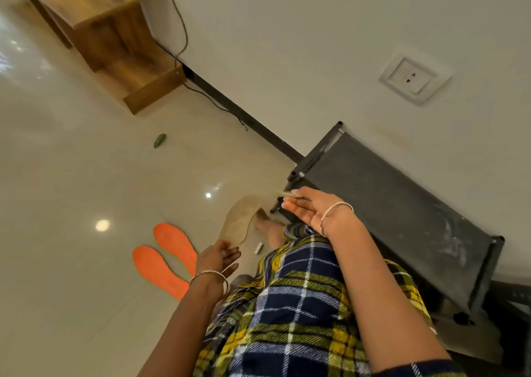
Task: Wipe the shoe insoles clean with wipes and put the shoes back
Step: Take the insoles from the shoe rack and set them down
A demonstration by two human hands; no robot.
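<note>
tan insole [241,221] held above the floor [86,175], spanning both hands | left hand [218,258] pinches one end | right hand [310,214] fingers [296,204] straight at other end, grip blurred, cannot tell | probably stretched taut for wiping | orange insoles [169,241] on floor nearby, seemingly set aside; no wipe visible

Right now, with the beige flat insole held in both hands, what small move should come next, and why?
Probably lay the beige flat insole on the glossy floor beside the two orange insoles. The left hand and right hand each hold an end, and no wipe shows in either, so a hand must be freed.
</note>
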